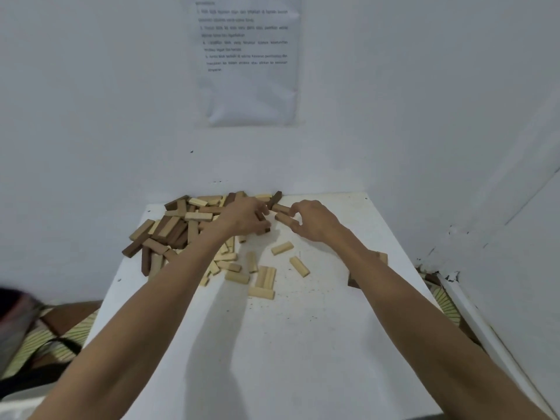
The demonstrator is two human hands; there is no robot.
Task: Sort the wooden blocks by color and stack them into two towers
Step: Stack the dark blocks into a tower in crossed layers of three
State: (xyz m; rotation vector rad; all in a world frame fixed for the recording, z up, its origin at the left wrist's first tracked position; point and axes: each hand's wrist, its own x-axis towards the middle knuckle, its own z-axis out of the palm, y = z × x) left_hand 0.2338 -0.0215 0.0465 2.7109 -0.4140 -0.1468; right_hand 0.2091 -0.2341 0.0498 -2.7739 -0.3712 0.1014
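Left hand [245, 218] curled round dark block [263, 221]; right hand [310, 222] half-curled beside tan block [283, 219], grip cannot be told. Mixed pile [181, 225] heaped far-left on table [303, 344], pale blocks [266, 277] scattered nearer. Darks should be lifted singly, pile left undisturbed.

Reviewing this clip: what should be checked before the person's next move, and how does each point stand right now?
1. Colours separated: not ok; the pile mixes both colours.
2. Tower begun: not ok; the loose light blocks lie flat on the table.
3. Left hand grip: cannot tell; its fingers curl over dark blocks at the pile's edge.
4. Right hand contact: cannot tell; its curled fingers sit beside a brown block.
5. Edge block by the right forearm: cannot tell; the arm hides most of it.
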